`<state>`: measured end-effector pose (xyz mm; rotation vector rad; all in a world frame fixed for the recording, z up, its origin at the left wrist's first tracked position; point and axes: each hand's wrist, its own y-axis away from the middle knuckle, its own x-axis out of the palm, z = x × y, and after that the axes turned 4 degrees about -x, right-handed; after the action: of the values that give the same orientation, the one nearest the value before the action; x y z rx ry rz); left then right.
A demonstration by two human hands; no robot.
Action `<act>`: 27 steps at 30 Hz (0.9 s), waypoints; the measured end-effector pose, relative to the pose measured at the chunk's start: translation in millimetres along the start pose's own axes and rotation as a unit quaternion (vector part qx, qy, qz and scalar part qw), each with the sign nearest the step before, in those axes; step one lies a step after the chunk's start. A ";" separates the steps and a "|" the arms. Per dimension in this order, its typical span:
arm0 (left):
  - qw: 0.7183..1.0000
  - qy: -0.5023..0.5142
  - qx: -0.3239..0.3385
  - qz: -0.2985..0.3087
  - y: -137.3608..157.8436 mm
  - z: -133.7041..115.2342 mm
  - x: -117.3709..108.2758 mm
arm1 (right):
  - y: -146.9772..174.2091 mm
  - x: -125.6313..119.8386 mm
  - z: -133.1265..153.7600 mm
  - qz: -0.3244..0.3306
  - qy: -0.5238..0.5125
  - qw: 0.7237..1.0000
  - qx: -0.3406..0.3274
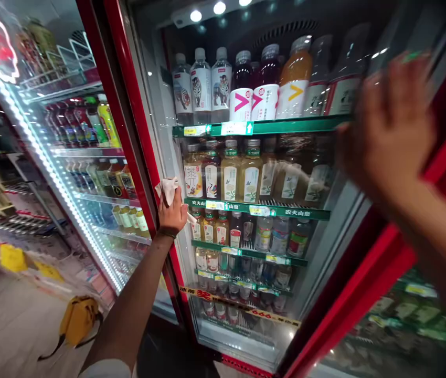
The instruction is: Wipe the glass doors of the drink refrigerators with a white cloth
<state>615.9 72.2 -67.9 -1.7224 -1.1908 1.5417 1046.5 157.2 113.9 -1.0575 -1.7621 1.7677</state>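
Observation:
My left hand (pixel 171 214) presses a crumpled white cloth (pixel 168 190) against the left side of a glass-door drinks cooler. A bit of the cloth also sticks out at the right of the hand. My right hand (pixel 398 123) is raised at the upper right, blurred, with its fingers stretched out and nothing seen in it. It is over the right part of the cooler's glass door (pixel 262 336); whether it touches the glass I cannot tell. Behind the glass are shelves of bottles, among them an orange drink bottle (pixel 296 73) on the top shelf.
A red frame post (pixel 132 100) separates this cooler from another lit drinks cooler (pixel 89 152) on the left. A yellow bag (pixel 79 320) with a dark strap lies on the floor at lower left. Another red-framed cooler (pixel 388 325) stands at lower right.

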 end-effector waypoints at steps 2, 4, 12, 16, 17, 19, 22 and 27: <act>1.000 0.024 -0.001 -0.005 0.3 0.9 -0.5 | 30.6 12.1 29.6 0.055 0.027 0.992 -0.107; 0.999 0.044 0.002 -0.008 2.6 -2.9 0.1 | 77.2 35.0 52.8 0.090 0.040 0.987 -0.127; 0.993 0.113 0.008 -0.026 34.7 -73.4 26.1 | 205.7 76.4 45.4 0.040 0.118 0.990 -0.061; 0.986 0.117 0.114 -0.028 50.6 -135.5 45.5 | 205.7 77.3 41.0 0.061 0.103 0.992 -0.045; 0.980 0.116 0.156 -0.037 52.9 -150.8 49.3 | 204.6 77.4 41.0 0.060 0.101 0.992 -0.043; 0.967 0.116 0.219 -0.056 55.2 -179.6 54.1 | 202.5 76.2 40.9 0.050 0.092 0.993 -0.044; 0.955 0.117 0.260 -0.083 54.0 -217.2 53.0 | 199.7 67.4 39.4 0.025 0.043 0.997 -0.067; 0.936 0.160 0.308 -0.054 47.1 -253.7 34.5 | 205.4 36.0 39.5 -0.034 -0.047 0.997 0.044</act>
<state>871.5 121.5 -73.0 -1.3804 -0.5421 1.3138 1037.8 138.0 -97.3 -0.8817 -1.7356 1.8630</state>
